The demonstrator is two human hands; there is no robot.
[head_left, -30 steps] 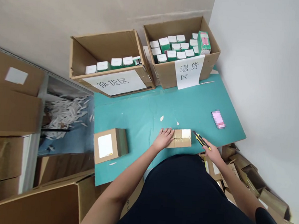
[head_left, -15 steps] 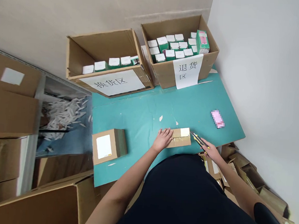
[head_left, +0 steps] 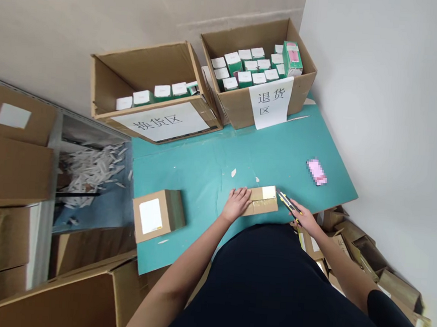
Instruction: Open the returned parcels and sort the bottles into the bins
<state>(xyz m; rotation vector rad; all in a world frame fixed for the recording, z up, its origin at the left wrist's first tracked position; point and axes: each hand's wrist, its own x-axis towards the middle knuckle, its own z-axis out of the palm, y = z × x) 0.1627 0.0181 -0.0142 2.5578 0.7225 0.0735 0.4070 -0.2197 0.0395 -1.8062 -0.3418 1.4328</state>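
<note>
My left hand (head_left: 237, 204) lies flat on a small taped cardboard parcel (head_left: 261, 201), which sits near the front edge of a teal work mat (head_left: 202, 182). The parcel has a pale label at its right end. My right hand (head_left: 305, 220) grips a yellow-and-black utility knife (head_left: 289, 205). The knife's tip is at the parcel's right end, touching it or very close. Part of the knife is hidden by my fingers.
Two open cardboard boxes (head_left: 109, 82) (head_left: 258, 40) with labelled fronts hold several white-topped green cartons at the mat's back. A label-topped carton (head_left: 157, 215) and a pixelated pink item (head_left: 316, 171) lie on the mat. Cardboard cartons stand left; flattened cardboard lies lower right.
My right hand and the knife have moved left, bringing the blade to the parcel's right end. My left hand stays on the parcel. The whole view has drifted slightly.
</note>
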